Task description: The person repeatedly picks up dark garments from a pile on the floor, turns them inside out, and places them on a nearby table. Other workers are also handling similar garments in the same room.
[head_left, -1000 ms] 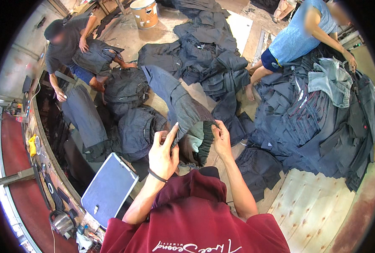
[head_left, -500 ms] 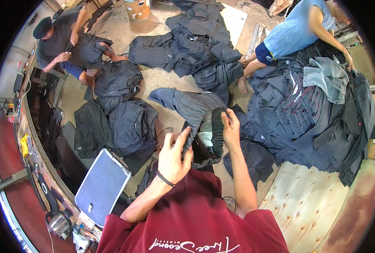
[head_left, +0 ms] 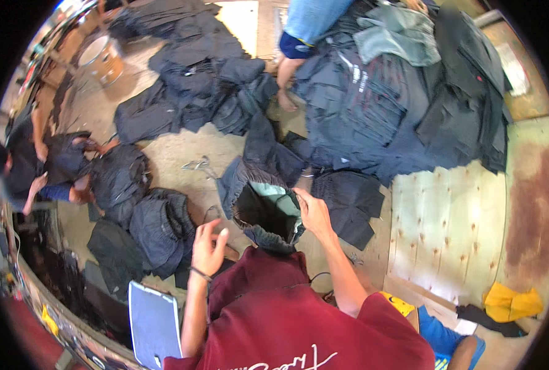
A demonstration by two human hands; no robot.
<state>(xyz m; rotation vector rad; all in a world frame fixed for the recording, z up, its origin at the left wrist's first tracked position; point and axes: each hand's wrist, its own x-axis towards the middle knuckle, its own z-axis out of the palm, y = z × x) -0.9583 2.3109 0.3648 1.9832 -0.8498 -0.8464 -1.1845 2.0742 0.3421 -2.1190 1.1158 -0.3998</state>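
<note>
Red top (head_left: pixel 311 320): I wear it; it is nearest me, on the near left side of the big heap (head_left: pixel 379 117) of dark cloth.
Blue board (head_left: pixel 155 324): a flat, pale-rimmed panel, well to the near left of the heap.
Left hand (head_left: pixel 207 248): raised, my fingers apart and holding nothing, just off the dark garment (head_left: pixel 265 206), left of the heap's near edge.
Right hand (head_left: pixel 314 213): my thumb and fingers are clamped on the garment's waistband at its right side, near left of the heap.
Dark garment: between my hands, near left of the heap; its gathered waist gapes toward me and shows pale lining, and the cloth trails away beyond.
Yellow cloth (head_left: pixel 514 302): on the floor, well to the near right of the heap.
Plywood sheet (head_left: pixel 447 222): pale, along the heap's near edge.
Dark folded piece (head_left: pixel 348 203): on the floor, just beside the heap's near left edge.
Gathered bundles (head_left: pixel 160 228): well left of the heap.
Co-worker in dark top (head_left: pixel 24 145): farther left of the heap than the bundles.
Spread dark clothes (head_left: pixel 194 92): across the floor, left of the heap.
Grey garment (head_left: pixel 398 36): on the heap's far part.
Co-worker in blue (head_left: pixel 314 18): at the heap's far left edge, partly out of view.
Drum (head_left: pixel 101 60): well left of the heap, beyond the bundles.
</note>
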